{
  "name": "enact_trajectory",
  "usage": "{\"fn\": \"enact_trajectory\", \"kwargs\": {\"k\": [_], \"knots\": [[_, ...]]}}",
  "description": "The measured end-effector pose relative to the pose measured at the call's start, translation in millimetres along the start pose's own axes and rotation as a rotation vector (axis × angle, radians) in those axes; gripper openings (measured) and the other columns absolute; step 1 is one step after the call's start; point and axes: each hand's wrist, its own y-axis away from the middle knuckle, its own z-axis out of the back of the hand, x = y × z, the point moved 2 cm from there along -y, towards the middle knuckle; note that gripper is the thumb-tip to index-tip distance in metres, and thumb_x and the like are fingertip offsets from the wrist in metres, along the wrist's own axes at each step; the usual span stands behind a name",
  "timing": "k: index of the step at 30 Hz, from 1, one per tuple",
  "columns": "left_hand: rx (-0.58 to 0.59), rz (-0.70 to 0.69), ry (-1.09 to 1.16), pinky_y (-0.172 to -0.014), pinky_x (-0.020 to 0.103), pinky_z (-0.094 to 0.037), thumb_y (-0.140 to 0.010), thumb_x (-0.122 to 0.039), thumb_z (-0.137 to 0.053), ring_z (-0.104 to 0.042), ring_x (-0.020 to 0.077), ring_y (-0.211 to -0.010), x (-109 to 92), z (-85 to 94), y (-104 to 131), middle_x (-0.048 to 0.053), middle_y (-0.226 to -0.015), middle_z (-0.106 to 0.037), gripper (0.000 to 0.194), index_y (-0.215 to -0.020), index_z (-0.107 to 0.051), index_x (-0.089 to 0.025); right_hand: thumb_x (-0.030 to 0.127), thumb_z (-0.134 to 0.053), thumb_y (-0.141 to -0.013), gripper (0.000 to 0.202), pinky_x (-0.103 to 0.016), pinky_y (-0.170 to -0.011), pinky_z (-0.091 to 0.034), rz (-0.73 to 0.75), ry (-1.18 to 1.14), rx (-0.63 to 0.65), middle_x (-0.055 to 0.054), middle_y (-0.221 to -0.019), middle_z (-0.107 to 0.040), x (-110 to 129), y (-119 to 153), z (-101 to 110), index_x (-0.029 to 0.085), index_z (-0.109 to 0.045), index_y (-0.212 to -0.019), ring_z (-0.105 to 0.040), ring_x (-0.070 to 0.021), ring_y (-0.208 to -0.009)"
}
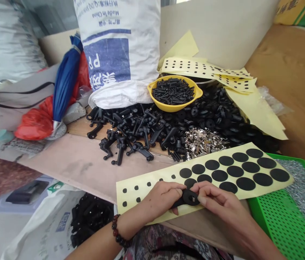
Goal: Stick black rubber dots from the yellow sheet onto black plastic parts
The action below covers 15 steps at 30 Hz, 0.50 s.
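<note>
Over a pale yellow sheet with round black pads, both hands meet at a black plastic part. My left hand, with a beaded bracelet at the wrist, has its fingers closed round the part's left side. My right hand pinches the right edge of the part, where a round black face with a small opening shows. Black pads remain on the sheet's right, while small black dots lie on its left.
Beyond the sheet lie black handle-like parts, small metal pieces and a yellow bowl of black screw-like pieces. A green tray stands right, a white sack behind. A bag of black parts sits lower left.
</note>
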Motion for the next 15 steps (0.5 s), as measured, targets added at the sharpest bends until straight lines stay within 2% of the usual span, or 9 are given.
{"fn": "enact_trajectory", "kwargs": {"k": [6,10,15], "knots": [[0.007,0.020,0.063,-0.054,0.023,-0.046,-0.079,-0.031,-0.052,-0.055,0.0126,-0.054,19.2,-2.1,-5.8,0.004,-0.072,-0.061,0.037,-0.106,-0.069,-0.011,0.041,-0.067,-0.072,0.026,-0.031,-0.070,-0.049,0.010,0.030,-0.001,-0.007,-0.091,-0.066,2.4,0.3,-0.3,0.022,-0.059,-0.057,-0.061,-0.0250,-0.085],[-0.010,0.031,0.089,-0.054,0.024,-0.047,-0.077,-0.031,-0.058,-0.054,0.0114,-0.051,27.3,-3.4,-8.8,0.002,-0.067,-0.058,0.041,-0.111,-0.067,-0.010,0.041,-0.066,-0.073,0.026,-0.030,-0.070,-0.050,0.003,0.057,-0.026,-0.008,-0.090,-0.066,6.1,1.2,-2.1,0.022,-0.058,-0.057,-0.062,-0.0244,-0.084],[-0.029,0.033,0.103,-0.051,0.021,-0.045,-0.074,-0.028,-0.059,-0.051,0.0092,-0.048,25.1,-4.8,-8.8,-0.002,-0.060,-0.054,0.034,-0.102,-0.069,-0.012,0.036,-0.064,-0.072,0.021,-0.028,-0.065,-0.051,0.026,0.071,-0.007,-0.008,-0.087,-0.066,10.6,0.6,-3.6,0.022,-0.057,-0.058,-0.062,-0.0223,-0.079]]}}
